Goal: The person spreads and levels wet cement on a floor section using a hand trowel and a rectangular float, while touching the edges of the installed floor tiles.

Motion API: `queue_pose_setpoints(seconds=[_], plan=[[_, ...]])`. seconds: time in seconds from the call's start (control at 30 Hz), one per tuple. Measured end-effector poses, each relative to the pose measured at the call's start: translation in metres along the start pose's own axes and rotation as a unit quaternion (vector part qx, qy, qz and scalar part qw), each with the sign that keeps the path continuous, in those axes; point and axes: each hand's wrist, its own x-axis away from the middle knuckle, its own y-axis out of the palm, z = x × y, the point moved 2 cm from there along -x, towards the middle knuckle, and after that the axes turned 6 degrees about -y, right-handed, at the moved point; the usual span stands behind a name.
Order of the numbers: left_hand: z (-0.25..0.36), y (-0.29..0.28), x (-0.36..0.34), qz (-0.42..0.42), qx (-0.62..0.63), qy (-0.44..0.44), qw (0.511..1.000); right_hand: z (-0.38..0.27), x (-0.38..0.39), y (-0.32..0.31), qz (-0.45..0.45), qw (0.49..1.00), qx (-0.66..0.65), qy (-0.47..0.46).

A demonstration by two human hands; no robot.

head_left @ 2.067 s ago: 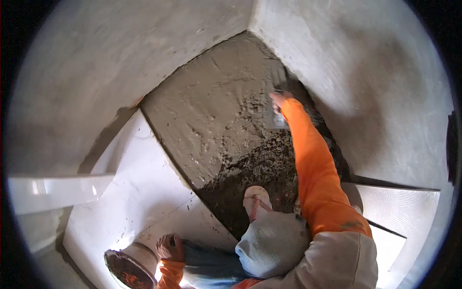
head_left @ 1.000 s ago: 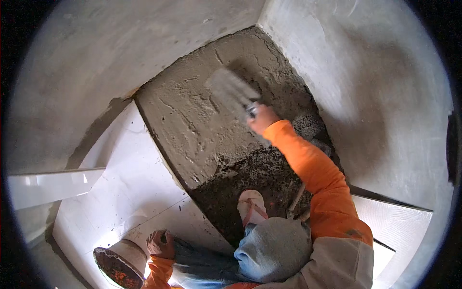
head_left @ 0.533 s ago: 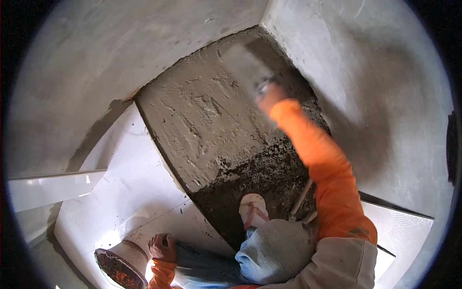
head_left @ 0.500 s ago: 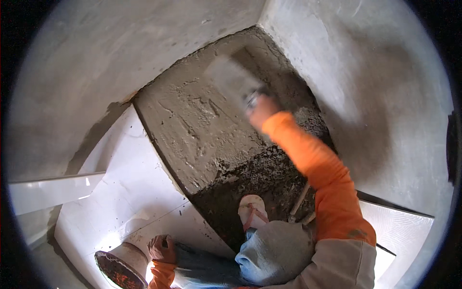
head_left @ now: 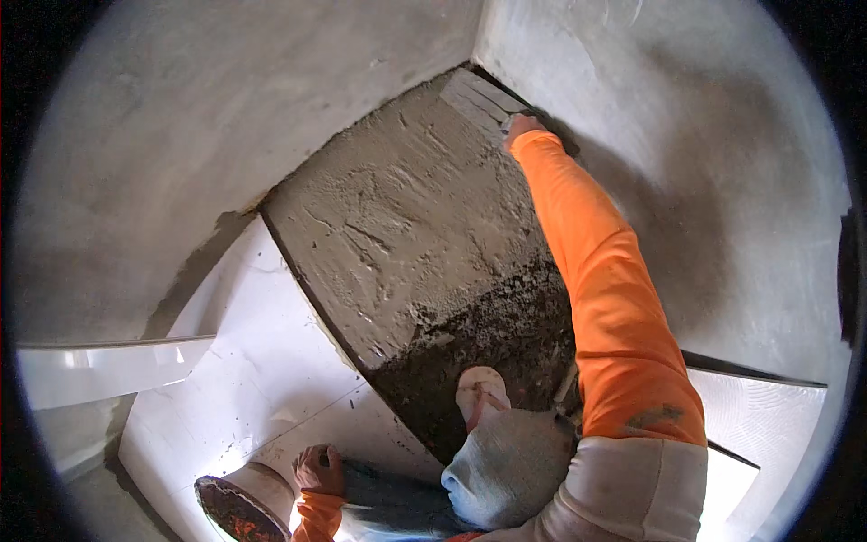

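My right hand is wrapped round the handle of a flat rectangular plastering trowel. Its blade lies on the wet grey mortar at the far corner, close along the right wall. The mortar is ridged and streaked in places. Nearer me it ends in a rough edge against dark, damp ground. My left hand rests by my left knee, fingers curled in, with nothing visible in it. Beside it a bucket with a grimy inside tilts over.
Large white tiles cover the floor at left, bordering the mortar. Bare grey walls meet at the far corner. My sandalled foot stands on the dark ground. A ridge-backed tile leans at right, and a pale ledge juts in at left.
My right arm has stretched farther out, carrying the trowel from over the middle of the mortar to the far corner by the right wall. My left hand stays by the knee.
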Motion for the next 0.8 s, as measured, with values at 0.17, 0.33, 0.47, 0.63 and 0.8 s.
queue_pose_setpoints(seconds=[0.17,0.33,0.47,0.63,0.8], plan=[[-0.011,-0.005,0.007,0.011,0.033,-0.007,0.999,0.005,0.028,0.012,0.078,0.990,-0.094,-0.074],[0.002,0.002,-0.005,-0.016,0.036,-0.015,0.999,0.017,0.184,0.016,-0.035,0.984,-0.170,-0.046],[-0.002,0.013,-0.012,-0.027,0.001,0.018,0.999,0.032,0.203,0.058,0.026,0.975,-0.211,0.060],[0.001,0.015,-0.015,-0.032,-0.029,0.023,0.999,-0.049,0.145,0.070,0.070,0.835,-0.488,0.245],[0.005,0.017,-0.019,-0.045,-0.042,0.017,0.998,-0.086,0.039,0.033,-0.096,0.806,-0.554,0.185]])
